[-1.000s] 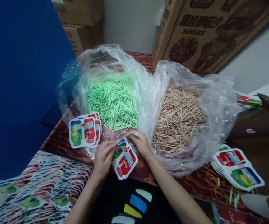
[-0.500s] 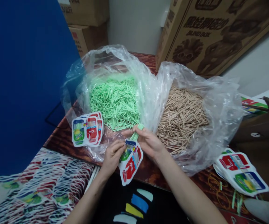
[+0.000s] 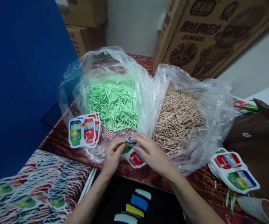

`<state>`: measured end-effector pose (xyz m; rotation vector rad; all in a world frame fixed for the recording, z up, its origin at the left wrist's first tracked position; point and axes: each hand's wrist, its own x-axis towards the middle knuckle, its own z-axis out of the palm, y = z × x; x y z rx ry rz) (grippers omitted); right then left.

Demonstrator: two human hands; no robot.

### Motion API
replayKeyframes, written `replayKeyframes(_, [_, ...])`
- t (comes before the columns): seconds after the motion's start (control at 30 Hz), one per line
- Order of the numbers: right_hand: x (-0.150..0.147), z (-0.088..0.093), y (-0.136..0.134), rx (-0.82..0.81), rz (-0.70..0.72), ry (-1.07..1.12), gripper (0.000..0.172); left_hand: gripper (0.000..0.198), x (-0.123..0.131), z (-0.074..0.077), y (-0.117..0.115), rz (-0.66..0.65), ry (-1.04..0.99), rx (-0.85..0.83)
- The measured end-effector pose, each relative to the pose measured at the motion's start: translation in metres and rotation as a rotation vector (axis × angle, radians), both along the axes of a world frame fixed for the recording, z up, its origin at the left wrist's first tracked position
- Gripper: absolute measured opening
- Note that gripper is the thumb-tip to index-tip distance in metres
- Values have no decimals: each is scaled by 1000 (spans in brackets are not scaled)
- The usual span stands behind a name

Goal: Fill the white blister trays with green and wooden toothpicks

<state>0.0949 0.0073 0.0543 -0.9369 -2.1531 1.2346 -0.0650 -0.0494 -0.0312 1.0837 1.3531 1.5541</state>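
Note:
My left hand (image 3: 112,155) pinches the upper left edge of a small printed packet (image 3: 134,158), red, green and blue on white, lying at the front of the wooden table (image 3: 55,137). My right hand (image 3: 150,152) covers the packet's top right, fingers curled and pressed on it. Just behind my hands, a clear plastic bag holds a heap of green sticks (image 3: 112,102). A second clear bag to the right holds plain wooden sticks (image 3: 178,116).
A stack of filled packets (image 3: 84,130) lies left of my hands and another stack (image 3: 233,171) at the right. A tray of packets (image 3: 31,189) sits front left. Cardboard boxes (image 3: 209,28) stand behind, a blue panel (image 3: 20,77) at the left, rubber bands (image 3: 215,186) front right.
Half a second ago my right hand held a few green sticks above the packet's mouth. Now the sticks are out of sight, the packet lies lower, and both hands press on it.

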Motion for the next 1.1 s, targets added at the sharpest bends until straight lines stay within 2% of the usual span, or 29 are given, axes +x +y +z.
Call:
replayKeyframes(0.13, [1,-5,-7,128,-110,-34,31,16,4,-3,0,3,-196,-118])
replayKeyframes(0.27, [7,-7,-13,204,-171,-109,22,16,3,-2,2,46,-354,-158])
replayKeyframes(0.43, [12,-2,-18,189,-202,-17,31,21,6,8,3,-47,-523,-231])
replayKeyframes(0.6, [15,1,-18,82,-134,19,17,18,11,15,2,-86,-468,-207])
replayKeyframes(0.7, [17,2,-18,133,-165,8,17,17,15,16,0,-85,-442,-214])
replayKeyframes(0.8, [17,1,-20,195,-138,-125,8,16,14,17,-2,-107,-409,-234])
replayKeyframes(0.9, [17,-3,-25,198,-156,-123,12,21,5,23,-3,-215,-352,-309])
replayKeyframes(0.97, [17,-6,-30,180,-215,-51,12,37,-3,28,-2,-399,-246,-388])
replayKeyframes(1.03, [16,-8,-35,147,-228,7,15,30,-8,32,0,-581,-110,-470])
replayKeyframes(1.1, [17,-8,-39,117,-172,14,12,24,-8,33,0,-700,-17,-503])
